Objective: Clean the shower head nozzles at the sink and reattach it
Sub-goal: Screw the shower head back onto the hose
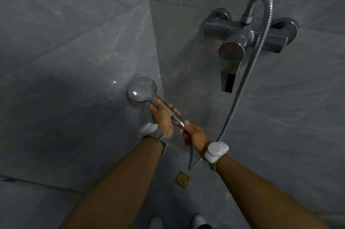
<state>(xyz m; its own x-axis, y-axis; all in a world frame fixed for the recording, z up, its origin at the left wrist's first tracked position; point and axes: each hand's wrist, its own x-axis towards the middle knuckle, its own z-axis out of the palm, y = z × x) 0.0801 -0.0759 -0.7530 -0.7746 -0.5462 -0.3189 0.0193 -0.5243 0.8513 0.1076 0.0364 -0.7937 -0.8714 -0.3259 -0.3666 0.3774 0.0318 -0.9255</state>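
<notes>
Head view: chrome handheld shower head (141, 89), held low in the tiled shower corner, back upward. Left hand (161, 116) wraps its handle; right hand (194, 135) pinches the hose nut (182, 125) at the handle's base. Metal hose (248, 72) loops to the wall mixer (248, 34). Likely light, rigid, slippery; grip handle, not hose.

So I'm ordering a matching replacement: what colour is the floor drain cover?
Brass-gold floor drain cover, head view.
</notes>
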